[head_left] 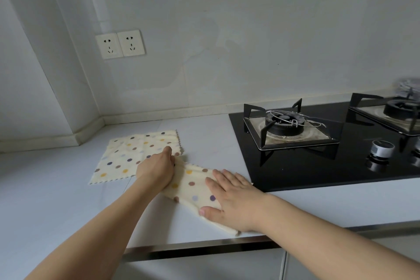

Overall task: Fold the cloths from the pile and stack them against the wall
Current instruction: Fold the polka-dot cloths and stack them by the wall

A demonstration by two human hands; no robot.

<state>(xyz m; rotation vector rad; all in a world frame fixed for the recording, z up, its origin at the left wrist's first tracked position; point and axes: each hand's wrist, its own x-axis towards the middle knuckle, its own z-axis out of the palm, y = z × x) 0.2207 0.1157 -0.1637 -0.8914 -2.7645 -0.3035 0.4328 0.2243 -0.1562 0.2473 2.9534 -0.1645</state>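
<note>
— Two spotted cloths lie on your white worktop (68, 211), is that right?

— Yes. Your folded cloth (193, 186) sits at lower centre of the frame, a narrow cream strip with coloured dots running down toward the worktop's front edge. Your flat cloth (129, 157) lies spread out just up and left of it, nearer the corner of the wall (227, 29); the two meet under your left hand.

— How are your hands set?

— Your left hand (156, 168) rests at the upper end of the folded strip, fingers curled down over it where it meets the flat one; the fingertips are hidden, so whether you pinch or only press there cannot be told. Your right hand (229, 198) lies flat on the lower end, fingers straight and spread, thumb out along the near edge, pressing the strip to the worktop.

— And to the right of the frame?

— Your black gas hob (318, 166) sits beside the folded strip, its left burner (284, 127) carrying a wire ring, with a silver knob (381, 149) further right. Your double wall socket (120, 43) shows at upper left.
</note>
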